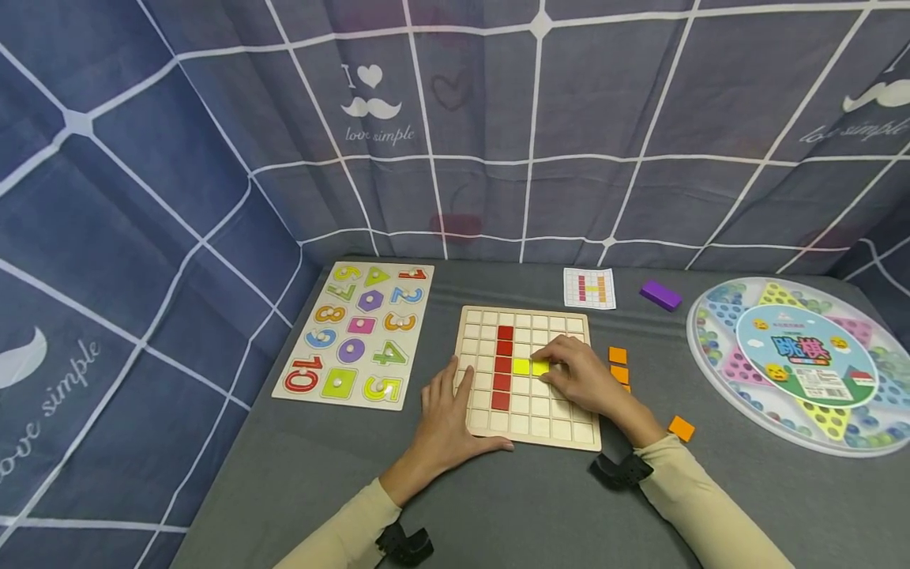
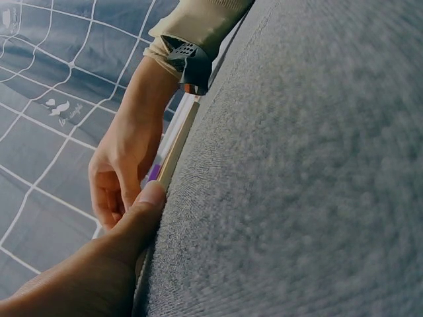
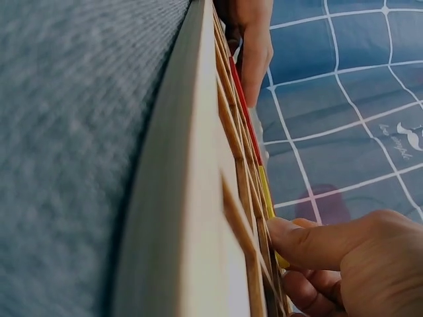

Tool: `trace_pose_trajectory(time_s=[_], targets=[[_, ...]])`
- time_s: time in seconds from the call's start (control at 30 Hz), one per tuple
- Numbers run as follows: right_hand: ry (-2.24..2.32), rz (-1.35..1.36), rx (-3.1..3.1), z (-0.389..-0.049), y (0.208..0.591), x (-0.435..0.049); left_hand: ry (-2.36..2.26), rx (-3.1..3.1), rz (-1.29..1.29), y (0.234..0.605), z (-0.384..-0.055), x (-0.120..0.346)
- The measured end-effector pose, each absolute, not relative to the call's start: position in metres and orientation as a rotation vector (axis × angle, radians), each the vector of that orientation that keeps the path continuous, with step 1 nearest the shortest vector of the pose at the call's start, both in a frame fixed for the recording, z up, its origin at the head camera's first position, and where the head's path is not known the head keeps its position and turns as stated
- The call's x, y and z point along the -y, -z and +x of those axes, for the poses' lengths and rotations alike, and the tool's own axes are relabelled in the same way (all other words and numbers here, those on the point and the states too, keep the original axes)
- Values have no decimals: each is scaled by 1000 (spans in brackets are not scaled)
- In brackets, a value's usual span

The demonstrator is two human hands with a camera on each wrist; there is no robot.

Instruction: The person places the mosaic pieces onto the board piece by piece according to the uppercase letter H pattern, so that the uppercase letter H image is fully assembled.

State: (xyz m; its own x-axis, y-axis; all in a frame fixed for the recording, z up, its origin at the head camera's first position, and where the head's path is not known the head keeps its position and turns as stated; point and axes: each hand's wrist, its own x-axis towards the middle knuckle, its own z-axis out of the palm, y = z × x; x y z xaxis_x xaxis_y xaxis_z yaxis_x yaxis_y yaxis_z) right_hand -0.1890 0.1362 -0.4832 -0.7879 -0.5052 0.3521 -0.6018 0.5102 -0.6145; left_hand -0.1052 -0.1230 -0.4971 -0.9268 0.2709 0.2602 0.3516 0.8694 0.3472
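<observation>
A wooden grid board [image 1: 554, 428] lies on the grey cloth, with a column of several red square tiles [image 1: 502, 364] in its cells. One yellow tile [image 1: 522, 366] sits just right of that column. My right hand [image 1: 581, 374] pinches another yellow tile [image 1: 539, 368] between thumb and fingers, beside the first and at the board's surface. Spread along the left side of the board is my left hand [image 1: 444, 420], its thumb stretched along the front edge. In the left wrist view the left thumb [image 2: 151, 198] touches the board's edge.
A card [image 1: 590, 289] printed with a red, yellow and orange pattern lies behind the board. Beside it is a purple block [image 1: 660, 295]. Orange tiles [image 1: 618, 355] lie to the right, one [image 1: 681, 428] apart. A number puzzle [image 1: 374, 314] is left, a round game board [image 1: 718, 387] far right.
</observation>
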Motion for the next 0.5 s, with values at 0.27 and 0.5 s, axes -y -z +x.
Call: trace_pose_trajectory(time_s=[0.27,0.5], targets=[[-1315,923,2666,-191,487,-138,605,2853,-472,498,-104,124],[-1320,919,2696,-191,488,-140,605,2854,-484,497,-105,124]])
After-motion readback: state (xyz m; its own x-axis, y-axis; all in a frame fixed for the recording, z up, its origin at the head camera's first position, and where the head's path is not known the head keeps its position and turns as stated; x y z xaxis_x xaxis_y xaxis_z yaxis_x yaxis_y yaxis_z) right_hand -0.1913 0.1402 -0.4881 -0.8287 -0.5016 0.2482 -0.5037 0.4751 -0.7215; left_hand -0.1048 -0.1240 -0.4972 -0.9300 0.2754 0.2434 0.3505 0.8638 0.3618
